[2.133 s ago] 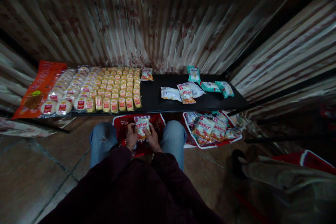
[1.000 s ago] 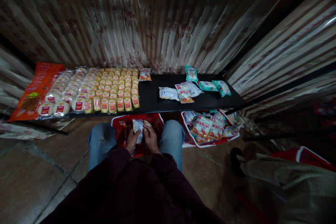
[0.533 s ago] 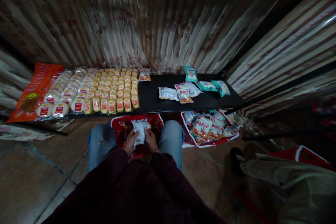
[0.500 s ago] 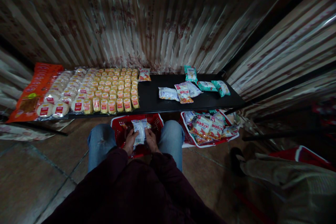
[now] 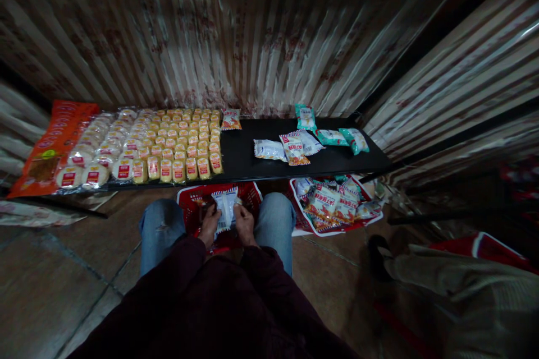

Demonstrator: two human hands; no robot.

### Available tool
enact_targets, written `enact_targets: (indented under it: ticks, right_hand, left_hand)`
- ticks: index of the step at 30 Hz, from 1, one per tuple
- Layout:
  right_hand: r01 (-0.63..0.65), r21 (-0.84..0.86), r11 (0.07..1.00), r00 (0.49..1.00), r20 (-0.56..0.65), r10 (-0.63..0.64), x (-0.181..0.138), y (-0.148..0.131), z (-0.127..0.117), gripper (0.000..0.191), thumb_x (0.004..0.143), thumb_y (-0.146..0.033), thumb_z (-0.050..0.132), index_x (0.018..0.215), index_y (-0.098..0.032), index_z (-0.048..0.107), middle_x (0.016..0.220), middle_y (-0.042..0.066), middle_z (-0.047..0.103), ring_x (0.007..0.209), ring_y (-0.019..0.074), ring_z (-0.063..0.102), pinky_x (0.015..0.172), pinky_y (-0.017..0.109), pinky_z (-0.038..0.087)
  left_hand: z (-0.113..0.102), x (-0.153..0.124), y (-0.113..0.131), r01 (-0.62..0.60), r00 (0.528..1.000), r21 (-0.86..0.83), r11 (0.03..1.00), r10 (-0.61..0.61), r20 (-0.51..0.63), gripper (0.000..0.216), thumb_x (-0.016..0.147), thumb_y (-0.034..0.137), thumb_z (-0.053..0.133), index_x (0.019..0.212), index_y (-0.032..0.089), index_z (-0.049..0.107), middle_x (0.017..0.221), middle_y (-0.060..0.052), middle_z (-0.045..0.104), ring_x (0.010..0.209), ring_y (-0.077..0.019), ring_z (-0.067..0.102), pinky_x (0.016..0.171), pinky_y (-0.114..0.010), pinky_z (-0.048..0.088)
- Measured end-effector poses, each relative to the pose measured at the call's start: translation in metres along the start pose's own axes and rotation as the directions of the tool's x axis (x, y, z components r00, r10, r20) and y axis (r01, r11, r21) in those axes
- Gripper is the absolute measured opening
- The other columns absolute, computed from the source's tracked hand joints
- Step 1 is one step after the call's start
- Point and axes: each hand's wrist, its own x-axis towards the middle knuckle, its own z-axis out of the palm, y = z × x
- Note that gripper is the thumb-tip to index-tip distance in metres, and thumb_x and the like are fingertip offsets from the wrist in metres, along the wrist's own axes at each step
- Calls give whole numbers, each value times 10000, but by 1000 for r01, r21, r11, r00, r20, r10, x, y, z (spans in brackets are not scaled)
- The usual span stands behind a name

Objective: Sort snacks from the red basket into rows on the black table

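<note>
Between my knees, a white snack packet with a striped end is held over a red basket. My left hand has its fingers closed on the packet's left edge. On the other side my right hand is closed at the packet's right edge, where a small pale bit shows by the fingertips. The packet's back with its seam faces up. What lies lower in the basket is mostly hidden by the packet and my hands.
A black shelf holds rows of small yellow cakes, round white cakes, an orange bag, red-and-white packets and green packets. A second red basket is full of packets. Another person's leg is at right.
My right hand has shifted slightly right along the packet, whose face shows a little more. The things on the shelf stay where they were.
</note>
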Motion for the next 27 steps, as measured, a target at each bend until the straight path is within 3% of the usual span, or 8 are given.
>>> enact_targets:
  ticks: [4, 9, 18, 22, 27]
  right_hand:
    - [122, -63, 991, 992, -5, -123, -2, -6, -3, 403, 751, -494, 606, 996, -189, 702, 938, 50, 724, 884, 205, 624, 794, 300, 505]
    - [164, -98, 982, 986, -7, -165, -3, -5, -2, 377, 781, -452, 587, 1039, -186, 652, 972, 49, 704, 900, 195, 618, 845, 316, 491]
    - [390, -213, 896, 920, 45, -390, -7, -13, -4, 466, 777, -370, 605, 1195, -173, 544, 1146, 105, 611, 1059, 212, 572, 946, 363, 454]
    - [485, -294, 824, 869, 58, -491, -6, -13, -5, 336, 826, -335, 533, 1118, -177, 590, 1142, 117, 593, 1092, 214, 548, 968, 377, 443]
    - [438, -398, 806, 873, -27, -487, 2, 0, -7, 290, 859, -322, 458, 1036, -165, 626, 1068, 128, 611, 1039, 223, 551, 949, 399, 446]
  left_hand:
    - [6, -4, 6, -55, 995, 35, 998, 58, -85, 302, 725, 304, 663, 986, 206, 547, 901, -23, 657, 820, -135, 620, 755, -256, 490]
    - [11, -5, 14, -42, 998, 36, 998, 43, -34, 190, 704, 247, 622, 874, 213, 544, 792, 11, 638, 700, -116, 586, 649, -223, 468]
    - [10, 0, 9, 68, 997, -65, 996, -66, 32, 391, 602, 347, 694, 959, 203, 628, 888, -22, 675, 763, -141, 609, 696, -249, 456]
    - [9, -1, 10, 112, 993, -130, 985, -104, 63, 382, 552, 337, 709, 896, 193, 628, 819, -8, 672, 715, -133, 603, 665, -241, 451]
    - [8, -5, 16, 138, 990, -197, 971, -127, 65, 370, 513, 285, 702, 860, 182, 629, 749, 5, 673, 682, -138, 612, 632, -233, 450]
